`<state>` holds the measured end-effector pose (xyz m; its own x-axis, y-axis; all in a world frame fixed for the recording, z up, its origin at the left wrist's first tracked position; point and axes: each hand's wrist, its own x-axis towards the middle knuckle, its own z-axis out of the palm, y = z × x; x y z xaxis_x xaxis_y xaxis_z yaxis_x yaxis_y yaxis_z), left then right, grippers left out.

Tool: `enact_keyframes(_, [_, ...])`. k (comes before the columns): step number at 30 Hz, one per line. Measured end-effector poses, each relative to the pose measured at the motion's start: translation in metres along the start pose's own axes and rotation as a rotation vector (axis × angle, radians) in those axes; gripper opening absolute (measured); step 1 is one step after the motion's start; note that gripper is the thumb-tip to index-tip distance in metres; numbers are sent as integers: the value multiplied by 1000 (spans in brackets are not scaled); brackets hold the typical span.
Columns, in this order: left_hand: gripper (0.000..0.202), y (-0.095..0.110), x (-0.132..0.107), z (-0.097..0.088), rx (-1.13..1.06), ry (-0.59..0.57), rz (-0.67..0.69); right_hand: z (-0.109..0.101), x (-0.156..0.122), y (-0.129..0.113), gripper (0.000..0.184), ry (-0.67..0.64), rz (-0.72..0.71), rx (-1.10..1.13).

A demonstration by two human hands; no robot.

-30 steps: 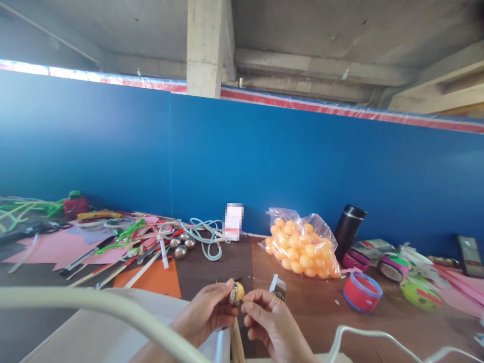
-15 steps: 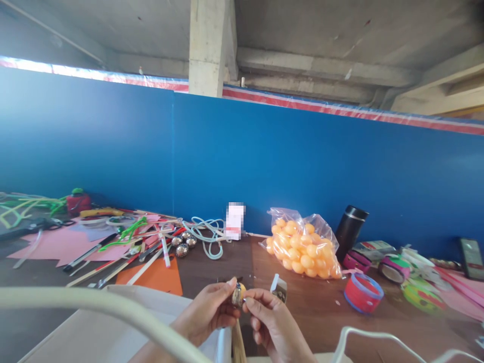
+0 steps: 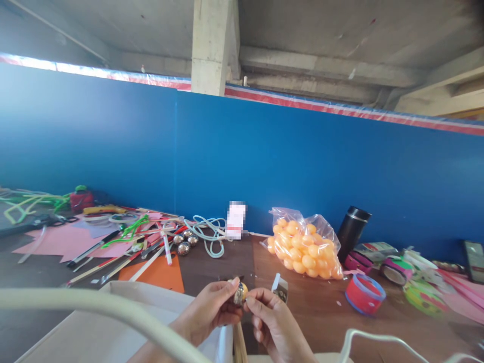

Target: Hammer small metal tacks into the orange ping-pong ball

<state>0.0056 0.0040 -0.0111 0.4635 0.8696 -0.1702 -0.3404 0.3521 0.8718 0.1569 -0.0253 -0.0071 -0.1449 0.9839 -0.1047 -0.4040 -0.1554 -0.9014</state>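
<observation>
My left hand (image 3: 217, 307) is closed around a small orange ball with a shiny silvery part (image 3: 240, 293), held up over the table between thumb and fingers. Close against its right side, my right hand (image 3: 270, 315) is closed in a pinch of thumb and forefinger. Whatever lies in that pinch is too small to make out. Just behind the right hand, a small open box (image 3: 280, 288) stands on the table. Several shiny silver balls (image 3: 184, 248) sit farther back, to the left of both hands.
A clear bag of orange balls (image 3: 304, 249) leans near a black flask (image 3: 352, 229). A red-blue ring (image 3: 365, 295) lies at right. Coloured paper (image 3: 155, 275), strips and tools spread at left. A pale curved tube (image 3: 113, 315) crosses the foreground. A blue partition (image 3: 264, 151) borders the table.
The view has shifted slightly. The silvery part in my left hand is turned a little, with more orange showing. My right hand keeps its pinch beside it.
</observation>
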Motion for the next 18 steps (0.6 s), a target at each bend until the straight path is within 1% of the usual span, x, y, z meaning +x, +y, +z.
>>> enact_keyframes(12, [39,0,-2,1,22,-1,3,-2,2,5,23,5,-9,24])
enact_keyframes(18, [38,-1,0,0,26,0,3,-1,2,4,22,3,0,25])
